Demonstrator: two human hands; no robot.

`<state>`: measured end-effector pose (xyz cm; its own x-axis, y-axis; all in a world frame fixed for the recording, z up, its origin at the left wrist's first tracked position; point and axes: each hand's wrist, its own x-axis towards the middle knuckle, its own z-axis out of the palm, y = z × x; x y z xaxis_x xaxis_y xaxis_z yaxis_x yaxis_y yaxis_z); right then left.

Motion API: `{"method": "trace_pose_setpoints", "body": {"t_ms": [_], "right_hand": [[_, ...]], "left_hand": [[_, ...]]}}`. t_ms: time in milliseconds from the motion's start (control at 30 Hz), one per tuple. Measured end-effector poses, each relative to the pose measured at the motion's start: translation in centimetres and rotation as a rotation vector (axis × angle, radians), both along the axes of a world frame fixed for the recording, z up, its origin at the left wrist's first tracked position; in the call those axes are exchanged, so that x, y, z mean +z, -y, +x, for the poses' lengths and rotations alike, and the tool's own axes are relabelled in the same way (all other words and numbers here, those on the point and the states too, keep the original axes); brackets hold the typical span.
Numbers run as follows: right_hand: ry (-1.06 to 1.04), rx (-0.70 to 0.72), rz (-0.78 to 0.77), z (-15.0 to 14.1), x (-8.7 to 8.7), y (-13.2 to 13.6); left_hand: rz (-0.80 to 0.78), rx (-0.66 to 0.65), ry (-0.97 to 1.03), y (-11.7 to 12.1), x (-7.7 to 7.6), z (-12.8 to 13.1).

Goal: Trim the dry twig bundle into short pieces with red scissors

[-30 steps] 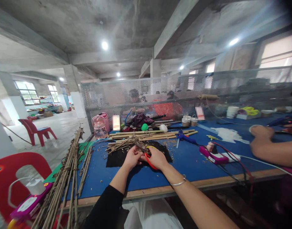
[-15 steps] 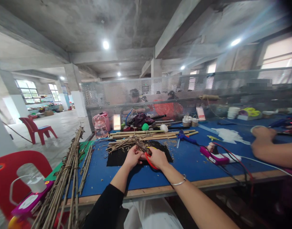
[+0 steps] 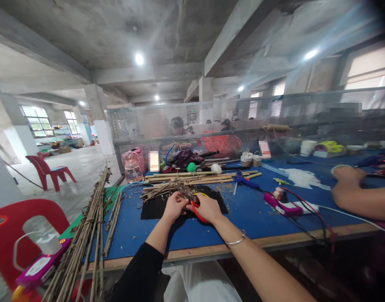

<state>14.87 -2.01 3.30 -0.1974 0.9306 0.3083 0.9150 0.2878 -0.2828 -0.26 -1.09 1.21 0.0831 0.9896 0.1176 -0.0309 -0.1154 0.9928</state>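
Observation:
Over a black mat (image 3: 152, 211), my right hand (image 3: 209, 207) is closed around pruning shears (image 3: 197, 214) with one red and one yellow handle. Their dark blades point up and left, towards the fingers of my left hand (image 3: 173, 207). That hand is pinched shut right beside the blades; whatever lies between its fingertips is too small to make out. A heap of thin twigs (image 3: 159, 191) lies just beyond my left hand, with cut bits scattered around on the mat.
Long dry stalks (image 3: 85, 226) lean over the table's left edge. Bamboo sticks (image 3: 211, 179) lie behind the mat. To the right are a blue glue gun (image 3: 242, 179), a purple power strip (image 3: 282, 205) with cables, and a co-worker's arm (image 3: 362, 199). A mesh partition (image 3: 142, 126) stands behind.
Both hands stay almost in place, with the shears held at the same spot. The view has shifted very slightly; the objects on the table have not moved.

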Motion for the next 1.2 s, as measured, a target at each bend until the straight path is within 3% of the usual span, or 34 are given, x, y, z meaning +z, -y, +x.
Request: {"method": "trace_pose_setpoints", "body": {"t_ms": [133, 800, 1200], "right_hand": [[-0.007, 0.014, 0.042, -0.04, -0.06, 0.02], [0.004, -0.039, -0.068, -0.01, -0.06, -0.34], [0.008, -0.007, -0.001, -0.10, -0.32, -0.02]], "left_hand": [[0.023, 0.021, -0.045, -0.17, -0.18, -0.04], [-0.024, 0.075, -0.009, 0.27, 0.55, 0.12], [-0.004, 0.071, 0.065, 0.08, 0.61, 0.13]]}}
